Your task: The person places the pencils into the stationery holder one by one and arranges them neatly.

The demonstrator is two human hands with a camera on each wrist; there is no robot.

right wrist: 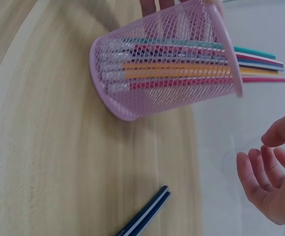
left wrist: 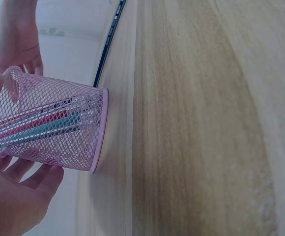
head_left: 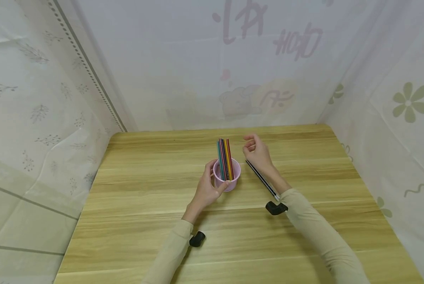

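A pink mesh pencil cup (head_left: 227, 185) stands on the table with several coloured pencils (head_left: 224, 156) leaning in it, teal, red, yellow and dark ones among them. My left hand (head_left: 207, 187) grips the cup from its left side, thumb at the near rim and fingers around the far side. To the right of the cup, my right hand (head_left: 258, 154) hovers above the table, fingers loosely bent and nothing between them. Beneath that hand and wrist lie two dark pencils (head_left: 261, 178) side by side, also visible in the right wrist view as dark pencils (right wrist: 145, 211).
The wooden table (head_left: 144, 197) reaches back to a pale printed curtain (head_left: 183, 79). More patterned curtain hangs at the left and right. Each forearm wears a black wrist piece, the left wrist piece (head_left: 197, 239) and the right wrist piece (head_left: 276, 208).
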